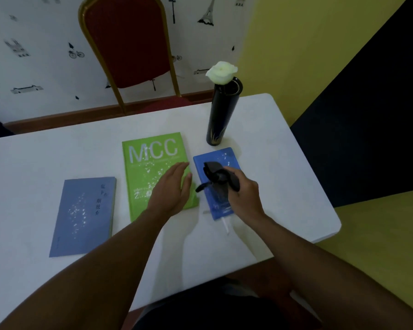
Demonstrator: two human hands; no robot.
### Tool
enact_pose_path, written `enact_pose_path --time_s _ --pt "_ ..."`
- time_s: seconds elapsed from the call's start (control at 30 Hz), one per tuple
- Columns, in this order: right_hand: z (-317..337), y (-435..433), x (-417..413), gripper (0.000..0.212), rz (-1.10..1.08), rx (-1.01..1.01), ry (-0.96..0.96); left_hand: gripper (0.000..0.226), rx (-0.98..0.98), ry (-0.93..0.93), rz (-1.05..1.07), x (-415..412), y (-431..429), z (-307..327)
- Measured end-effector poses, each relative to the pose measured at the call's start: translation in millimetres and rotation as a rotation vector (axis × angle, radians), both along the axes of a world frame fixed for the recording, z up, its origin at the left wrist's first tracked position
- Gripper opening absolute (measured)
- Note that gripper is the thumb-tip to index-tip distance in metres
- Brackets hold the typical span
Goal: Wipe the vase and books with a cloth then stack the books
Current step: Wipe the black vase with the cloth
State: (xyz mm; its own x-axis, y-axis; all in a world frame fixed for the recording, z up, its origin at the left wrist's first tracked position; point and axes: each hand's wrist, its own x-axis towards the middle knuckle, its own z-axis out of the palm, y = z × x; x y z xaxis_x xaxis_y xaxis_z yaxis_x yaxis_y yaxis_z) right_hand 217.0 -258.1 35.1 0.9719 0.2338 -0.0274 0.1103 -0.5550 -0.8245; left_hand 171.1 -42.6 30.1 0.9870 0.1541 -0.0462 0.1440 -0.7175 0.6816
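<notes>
Three books lie flat on the white table [34, 158]: a pale blue book [81, 217] at the left, a green "MCC" book [150, 163] in the middle, and a small dark blue book [215, 160] at the right. White specks dot all three covers. A tall black vase [221, 115] with a white rose [221, 72] stands upright just behind the dark blue book. My right hand [244, 196] holds a dark cloth [218, 176] over the dark blue book. My left hand [172, 189] hovers flat, fingers together, above the green book's lower right corner.
A red chair with a gold frame [126, 41] stands behind the table against a patterned white wall. The table's right edge [320, 175] drops off beside a yellow and dark wall. A thin white bookmark [225, 226] sticks out from the dark blue book toward me.
</notes>
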Motion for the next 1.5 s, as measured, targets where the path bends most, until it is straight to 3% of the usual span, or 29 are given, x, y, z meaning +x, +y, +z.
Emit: enact_pose_path --time_s 0.13,0.37,0.6,0.73,0.83,1.03,1.17,1.3,1.4,1.5 --pt "7 -9 40 0.048 -0.024 0.017 -0.008 0.052 -0.043 -0.057 0.044 65 -19 22" --pt "8 -24 90 0.042 -0.001 0.047 -0.036 0.086 -0.189 -0.135 0.139 161 -43 56" --pt "6 -37 115 0.039 -0.018 0.090 -0.009 0.083 -0.455 -0.215 0.259 201 -65 65" --pt "14 -37 119 0.058 -0.085 0.143 -0.006 0.080 -0.443 -0.256 0.231 204 -62 63" --pt "23 -31 131 0.038 -0.217 0.199 -0.009 0.075 -0.467 -0.287 0.215 196 -57 66" --pt "66 13 149 0.029 -0.428 0.336 -0.060 0.063 -0.574 -0.250 0.227 180 -44 77" --pt "74 44 119 0.043 -0.271 0.366 -0.123 0.060 -0.750 -0.124 0.211 171 -38 76" --pt "33 38 60 0.062 0.028 0.280 -0.222 0.061 -0.998 -0.060 0.270 170 -30 78" --pt "-11 4 16 0.063 0.227 0.164 -0.232 0.067 -1.028 -0.016 0.279 170 -20 80" --pt "-21 -11 0 0.066 0.255 0.171 -0.180 0.065 -1.039 0.030 0.231 169 -22 79"
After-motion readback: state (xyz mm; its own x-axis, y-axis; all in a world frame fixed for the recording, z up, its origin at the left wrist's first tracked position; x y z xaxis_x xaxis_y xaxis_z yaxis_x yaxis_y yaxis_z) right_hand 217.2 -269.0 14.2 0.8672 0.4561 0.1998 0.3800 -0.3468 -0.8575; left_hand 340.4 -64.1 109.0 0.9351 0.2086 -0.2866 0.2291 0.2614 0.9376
